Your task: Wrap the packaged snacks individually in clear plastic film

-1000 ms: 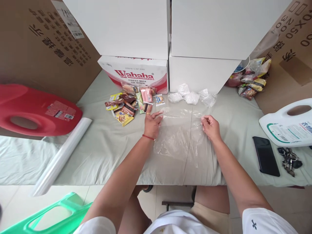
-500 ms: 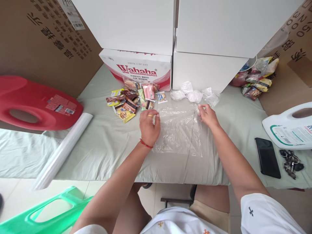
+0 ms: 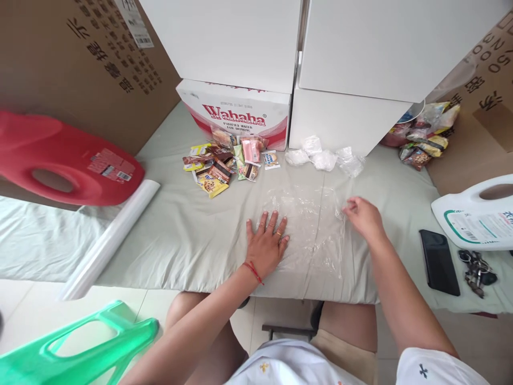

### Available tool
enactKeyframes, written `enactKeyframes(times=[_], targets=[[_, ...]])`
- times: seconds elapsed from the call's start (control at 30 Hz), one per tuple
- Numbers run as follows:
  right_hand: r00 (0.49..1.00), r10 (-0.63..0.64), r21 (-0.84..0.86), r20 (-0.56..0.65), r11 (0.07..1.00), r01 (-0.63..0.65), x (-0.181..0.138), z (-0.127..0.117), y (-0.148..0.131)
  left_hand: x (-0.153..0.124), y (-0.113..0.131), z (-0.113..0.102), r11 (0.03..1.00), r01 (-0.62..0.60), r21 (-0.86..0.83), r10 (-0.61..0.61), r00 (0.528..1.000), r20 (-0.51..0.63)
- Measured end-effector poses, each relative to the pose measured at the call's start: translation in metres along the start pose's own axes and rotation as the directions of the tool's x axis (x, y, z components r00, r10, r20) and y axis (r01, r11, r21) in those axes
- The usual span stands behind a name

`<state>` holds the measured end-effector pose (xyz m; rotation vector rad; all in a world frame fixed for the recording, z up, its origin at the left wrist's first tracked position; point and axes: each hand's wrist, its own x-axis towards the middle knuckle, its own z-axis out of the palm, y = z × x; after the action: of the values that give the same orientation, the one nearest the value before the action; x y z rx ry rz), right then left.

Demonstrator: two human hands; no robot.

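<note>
A thin sheet of clear plastic film (image 3: 312, 230) lies spread on the cloth-covered table in front of me. My left hand (image 3: 266, 243) is flat on its left side, fingers spread. At the film's right edge my right hand (image 3: 363, 215) pinches the film between thumb and fingers. Beyond the film sit several crumpled clear plastic bundles (image 3: 324, 159); what is inside them I cannot make out. To their left is a pile of small wrapped snacks (image 3: 218, 168), with one white-and-blue packet (image 3: 271, 159) beside it.
A film roll (image 3: 112, 235) and a red jug (image 3: 80, 160) lie at left. Behind stand a Wahaha carton (image 3: 236, 115) and white boxes (image 3: 336, 117). At right are a phone (image 3: 440, 262), keys (image 3: 477, 271), a white jug (image 3: 476, 214) and more snack packets (image 3: 428, 136). A green stool (image 3: 80, 347) stands lower left.
My left hand has gone from closed at the film's upper left to lying flat on its left side. My right hand has come nearer to me, and the film has shifted nearer too.
</note>
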<state>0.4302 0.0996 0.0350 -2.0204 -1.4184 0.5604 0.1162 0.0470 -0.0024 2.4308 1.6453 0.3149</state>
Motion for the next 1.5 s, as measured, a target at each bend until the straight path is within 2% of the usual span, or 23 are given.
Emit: enactKeyframes(times=[0.07, 0.1, 0.13, 0.2, 0.27, 0.33, 0.43, 0.53, 0.63, 0.7, 0.77, 0.87, 0.93, 0.97, 1.03, 1.17, 1.27, 1.33, 1.37, 1.43, 1.5], targets=[[0.978, -0.196, -0.097, -0.075, 0.977, 0.188, 0.011, 0.005, -0.029, -0.001, 0.001, 0.000, 1.000, 0.004, -0.001, -0.004, 1.000, 0.002], [0.953, -0.300, -0.103, -0.034, 0.950, 0.295, 0.018, 0.013, -0.046, 0.000, 0.001, -0.001, 1.000, 0.004, -0.002, -0.004, 1.000, 0.008], [0.915, -0.400, -0.090, 0.058, 0.910, 0.404, 0.026, 0.024, -0.065, 0.001, 0.001, -0.001, 1.000, 0.003, -0.003, -0.003, 1.000, 0.015], [0.821, -0.517, -0.107, 0.242, 0.827, 0.552, 0.043, 0.053, -0.102, 0.002, 0.002, -0.002, 1.000, 0.002, -0.005, -0.002, 1.000, 0.026], [0.747, -0.539, -0.176, 0.389, 0.753, 0.635, 0.057, 0.086, -0.132, 0.002, 0.002, -0.003, 1.000, 0.004, -0.004, -0.004, 0.999, 0.033], [0.645, -0.550, -0.170, 0.531, 0.677, 0.716, 0.068, 0.114, -0.152, 0.001, 0.003, -0.005, 1.000, 0.007, -0.002, -0.007, 0.999, 0.036], [0.491, -0.512, -0.125, 0.705, 0.593, 0.796, 0.079, 0.137, -0.164, 0.000, 0.003, -0.006, 1.000, 0.001, -0.003, -0.001, 0.999, 0.037], [0.393, -0.493, -0.035, 0.777, 0.589, 0.808, 0.087, 0.137, -0.164, 0.000, 0.003, -0.007, 1.000, -0.004, -0.009, 0.004, 0.999, 0.034], [0.382, -0.520, 0.153, 0.764, 0.721, 0.676, 0.094, 0.126, -0.162, 0.000, 0.003, -0.006, 1.000, -0.002, -0.016, 0.003, 1.000, 0.029], [0.379, -0.483, 0.226, 0.790, 0.802, 0.552, 0.097, 0.122, -0.162, 0.000, 0.003, -0.005, 1.000, -0.008, -0.014, 0.008, 1.000, 0.030], [0.352, -0.428, 0.228, 0.833, 0.843, 0.487, 0.099, 0.122, -0.164, 0.000, 0.003, -0.005, 1.000, -0.013, -0.005, 0.013, 0.999, 0.033], [0.290, -0.355, 0.183, 0.889, 0.854, 0.487, 0.102, 0.129, -0.171, 0.000, 0.003, -0.008, 1.000, -0.012, 0.022, 0.011, 0.999, 0.043], [0.265, -0.330, 0.181, 0.906, 0.869, 0.461, 0.105, 0.134, -0.175, -0.001, 0.003, -0.010, 0.999, -0.014, 0.041, 0.011, 0.998, 0.054], [0.264, -0.322, 0.190, 0.909, 0.885, 0.424, 0.108, 0.137, -0.176, -0.001, 0.003, -0.011, 0.999, -0.016, 0.048, 0.014, 0.998, 0.060], [0.307, -0.302, 0.203, 0.903, 0.927, 0.315, 0.114, 0.140, -0.174, -0.001, 0.003, -0.013, 0.998, -0.021, 0.052, 0.017, 0.998, 0.068], [0.470, -0.248, 0.198, 0.847, 0.968, 0.154, 0.128, 0.146, -0.165, -0.001, 0.002, -0.012, 0.999, -0.022, 0.036, 0.020, 0.998, 0.064], [0.606, -0.318, 0.265, 0.729, 0.948, 0.178, 0.134, 0.150, -0.160, -0.001, 0.002, -0.011, 1.000, -0.022, 0.016, 0.021, 0.998, 0.062], [0.659, -0.386, 0.299, 0.645, 0.922, 0.248, 0.134, 0.151, -0.161, -0.001, 0.001, -0.012, 1.000, -0.020, 0.000, 0.020, 0.998, 0.065], [0.665, -0.417, 0.301, 0.619, 0.909, 0.289, 0.133, 0.150, -0.162, -0.001, 0.001, -0.012, 1.000, -0.019, -0.008, 0.020, 0.998, 0.068], [0.639, -0.481, 0.280, 0.600, 0.875, 0.396, 0.127, 0.145, -0.165, -0.001, 0.001, -0.012, 1.000, -0.018, -0.017, 0.019, 0.997, 0.068], [0.563, -0.569, 0.252, 0.600, 0.802, 0.542, 0.118, 0.138, -0.168, -0.002, 0.001, -0.013, 1.000, -0.016, -0.018, 0.017, 0.998, 0.063]])
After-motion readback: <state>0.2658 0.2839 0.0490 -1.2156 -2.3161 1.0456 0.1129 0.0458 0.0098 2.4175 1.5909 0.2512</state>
